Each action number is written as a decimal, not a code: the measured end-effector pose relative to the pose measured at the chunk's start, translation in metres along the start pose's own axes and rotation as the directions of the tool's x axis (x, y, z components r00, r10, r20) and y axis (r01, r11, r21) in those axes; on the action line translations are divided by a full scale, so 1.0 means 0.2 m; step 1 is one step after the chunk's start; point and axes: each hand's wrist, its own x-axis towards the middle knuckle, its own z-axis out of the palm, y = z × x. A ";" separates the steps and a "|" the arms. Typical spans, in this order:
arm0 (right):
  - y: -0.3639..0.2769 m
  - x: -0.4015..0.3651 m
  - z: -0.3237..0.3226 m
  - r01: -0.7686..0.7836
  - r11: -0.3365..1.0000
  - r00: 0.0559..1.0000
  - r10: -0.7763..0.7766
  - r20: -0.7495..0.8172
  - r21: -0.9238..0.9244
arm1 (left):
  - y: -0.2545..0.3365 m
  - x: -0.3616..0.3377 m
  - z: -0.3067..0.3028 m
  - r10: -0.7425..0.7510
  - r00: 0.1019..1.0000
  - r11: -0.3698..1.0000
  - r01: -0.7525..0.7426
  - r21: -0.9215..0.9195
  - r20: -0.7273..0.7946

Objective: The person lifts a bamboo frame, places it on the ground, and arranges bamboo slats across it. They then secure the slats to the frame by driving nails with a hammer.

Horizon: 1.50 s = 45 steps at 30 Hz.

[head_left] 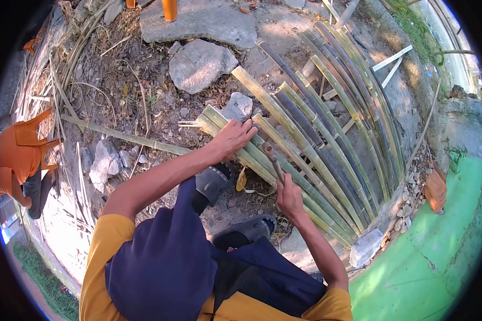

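My right hand (290, 198) is wrapped round the handle of a hammer (270, 153); its head is over the split bamboo strips. My left hand (234, 139) is closed over the near end of a green bamboo strip (256, 152), its fingertips bent down at the strip's edge. Whether a small nail is between those fingers cannot be seen. Beside the hands, long bamboo strips (310, 136) lie side by side in a curved row, some pale green, others dark. Several shorter crosspieces (349, 125) show beneath them.
A large flat stone (203, 65) and a smaller grey stone (237, 106) lie beyond my left hand. My shoes (246, 229) are close to the strips. At far left, a person in orange (21, 152) bends near an orange plastic chair (35, 131). Green-painted floor (423, 257) lies at right.
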 end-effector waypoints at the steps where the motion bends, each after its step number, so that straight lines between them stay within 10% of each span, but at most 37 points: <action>1: -0.02 0.01 -0.03 -0.013 0.999 0.999 0.015 -0.041 0.042 | -0.01 0.01 0.00 -0.007 1.000 1.000 0.007 -0.003 -0.002; 8: 0.04 -0.06 -0.01 0.275 0.956 0.948 -0.252 -0.193 0.104 | 0.00 -0.01 -0.01 0.009 1.000 1.000 -0.008 0.015 -0.011; 10: 0.03 -0.01 0.03 -0.044 0.997 0.999 0.045 -0.020 0.065 | 0.00 0.00 0.02 -0.003 0.999 0.999 0.004 0.038 -0.038; 14: -0.07 -0.02 -0.08 -0.001 0.989 0.990 0.022 -0.142 0.145 | 0.00 -0.03 0.03 0.029 0.994 0.999 -0.026 0.029 -0.109; 18: 0.04 -0.04 -0.03 0.306 0.948 0.929 -0.278 -0.245 0.084 | 0.00 -0.02 -0.01 0.007 1.000 0.999 -0.006 0.044 -0.008; 22: 0.02 0.01 0.00 -0.048 0.997 0.999 0.048 0.012 0.054 | 0.00 0.00 -0.02 0.000 1.000 0.999 0.000 0.034 -0.006; 28: 0.01 -0.06 -0.01 0.207 0.961 0.960 -0.162 -0.230 0.186 | 0.00 -0.03 0.02 0.014 0.998 0.998 -0.010 0.054 -0.061; 30: 0.02 0.01 0.02 -0.033 0.999 0.999 0.033 0.011 0.002 | 0.00 -0.02 0.03 -0.005 0.999 0.998 0.008 0.064 -0.054; 34: -0.07 0.00 -0.08 -0.036 0.978 0.988 0.065 -0.137 0.205 | 0.01 -0.03 0.03 0.014 1.000 0.999 -0.013 0.050 -0.016; 36: -0.04 -0.05 -0.07 0.001 0.979 0.981 0.039 -0.190 0.205 | 0.00 -0.03 0.04 0.015 0.994 0.998 -0.008 0.065 -0.112; 38: 0.08 -0.05 -0.02 0.356 0.929 0.900 -0.313 -0.303 0.100 | 0.01 -0.03 0.03 0.012 0.995 0.999 -0.008 0.047 -0.095; 45: -0.04 0.00 -0.06 -0.060 0.989 0.994 0.072 -0.087 0.132 | -0.01 -0.03 0.07 0.015 0.991 0.996 -0.004 0.087 -0.135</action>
